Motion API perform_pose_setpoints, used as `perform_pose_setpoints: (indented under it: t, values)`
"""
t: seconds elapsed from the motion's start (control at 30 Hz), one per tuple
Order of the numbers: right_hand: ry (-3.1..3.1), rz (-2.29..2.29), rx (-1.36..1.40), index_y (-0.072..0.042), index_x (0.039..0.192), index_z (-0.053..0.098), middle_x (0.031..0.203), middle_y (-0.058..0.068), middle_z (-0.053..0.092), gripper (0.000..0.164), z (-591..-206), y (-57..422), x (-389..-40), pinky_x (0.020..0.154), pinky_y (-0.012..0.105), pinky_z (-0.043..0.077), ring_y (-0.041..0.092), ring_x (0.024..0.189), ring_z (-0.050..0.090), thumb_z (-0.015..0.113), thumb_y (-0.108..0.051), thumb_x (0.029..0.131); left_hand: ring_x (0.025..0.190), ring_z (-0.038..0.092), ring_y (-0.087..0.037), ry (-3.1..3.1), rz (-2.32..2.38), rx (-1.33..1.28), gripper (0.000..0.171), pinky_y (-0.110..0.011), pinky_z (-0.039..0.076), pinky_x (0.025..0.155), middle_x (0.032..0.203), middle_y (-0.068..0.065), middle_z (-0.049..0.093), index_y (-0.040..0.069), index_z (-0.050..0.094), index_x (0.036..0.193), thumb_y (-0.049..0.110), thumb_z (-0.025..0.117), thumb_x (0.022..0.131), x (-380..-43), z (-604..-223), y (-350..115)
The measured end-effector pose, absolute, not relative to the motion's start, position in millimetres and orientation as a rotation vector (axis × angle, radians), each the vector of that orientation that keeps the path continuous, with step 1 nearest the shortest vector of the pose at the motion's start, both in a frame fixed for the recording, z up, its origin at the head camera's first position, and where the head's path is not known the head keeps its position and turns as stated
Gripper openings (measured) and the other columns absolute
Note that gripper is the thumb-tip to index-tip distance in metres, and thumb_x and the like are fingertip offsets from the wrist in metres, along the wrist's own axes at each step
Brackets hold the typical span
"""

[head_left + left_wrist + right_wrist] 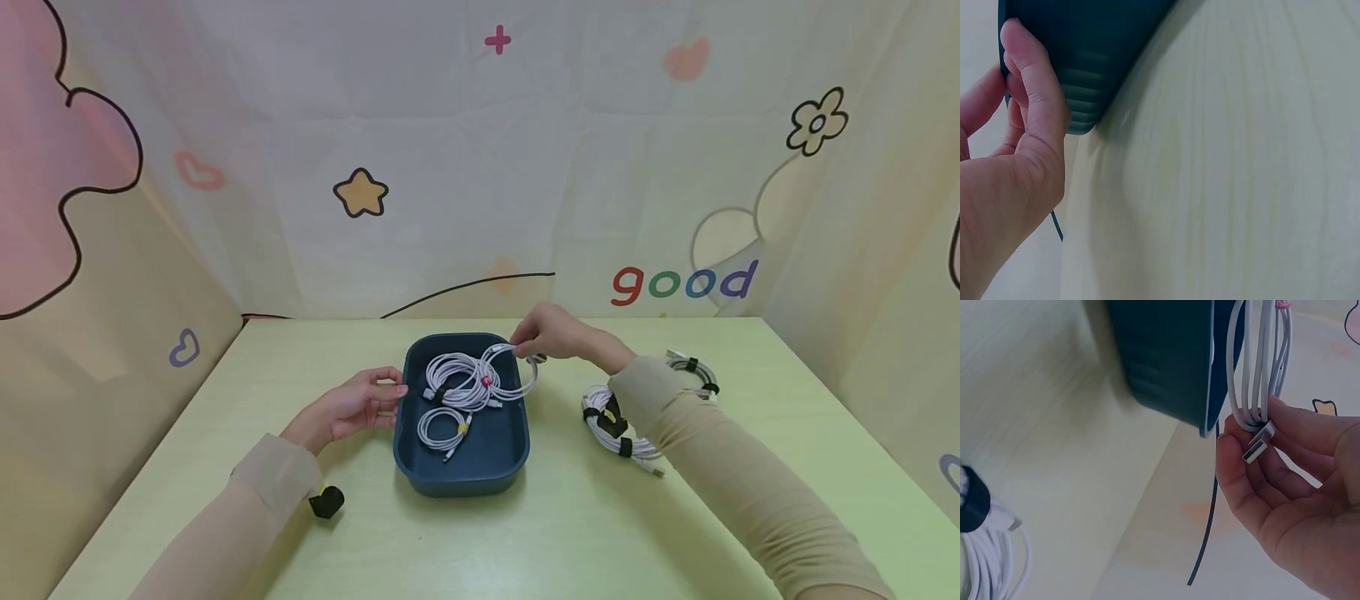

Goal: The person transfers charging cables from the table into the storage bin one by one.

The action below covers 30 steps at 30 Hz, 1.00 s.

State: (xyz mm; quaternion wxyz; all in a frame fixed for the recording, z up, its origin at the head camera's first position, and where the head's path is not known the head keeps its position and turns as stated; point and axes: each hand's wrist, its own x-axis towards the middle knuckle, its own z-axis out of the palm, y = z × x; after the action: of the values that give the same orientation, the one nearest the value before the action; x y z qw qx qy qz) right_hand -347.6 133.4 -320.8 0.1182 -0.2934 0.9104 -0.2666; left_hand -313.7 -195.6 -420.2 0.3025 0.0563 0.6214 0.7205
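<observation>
A dark blue plastic bin [465, 486] stands on the table. My left hand [367, 404] holds its left side by the rim, fingers against the outer wall [1104, 56]. At the bin's far right corner my right hand [553, 332] pinches one end of a coiled white USB cable [528, 387]. The coil hangs over the right rim, with a red tie [486, 382] at its other end. In the right wrist view the metal USB plug [1255, 452] pokes out between the fingers. Inside the bin lie a larger white cable coil [442, 367] with a black strap and a small coil [422, 429] with a yellow tie.
Right of the bin lie a white cable coil [643, 450] with black straps and a grey-white cable coil [681, 363], partly behind my right sleeve. A small black roll [327, 502] sits beside my left sleeve. Printed curtains [450, 208] enclose the table.
</observation>
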Motion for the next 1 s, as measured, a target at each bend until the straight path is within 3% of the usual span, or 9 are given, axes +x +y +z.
perform_pose_setpoints:
  t: [0.57,1.0]
  values:
    - [2.611,-0.674,-1.008,0.002,0.103,0.072,0.089,0.013,0.073,0.018,-324.9,99.5,-336.7,0.060,0.020,0.051,0.010,0.063,0.059,0.067,-0.008,0.089,0.070,0.060,-0.013,1.639,1.919,0.131,0.015,-0.027,0.057,0.069,0.084,0.001,0.063,0.008,0.044,0.110,0.010,0.053,0.098,-312.5,-417.9,-195.1]
    - [2.575,-0.618,-1.010,0.000,0.102,0.073,0.090,0.011,0.073,0.016,-334.6,84.9,-329.0,0.063,0.021,0.054,0.010,0.068,0.059,0.068,-0.006,0.088,0.069,0.060,-0.011,1.633,1.918,0.173,0.007,-0.027,0.056,0.069,0.082,0.002,0.063,0.013,0.047,0.101,0.010,0.053,0.098,-313.0,-420.0,-195.2]
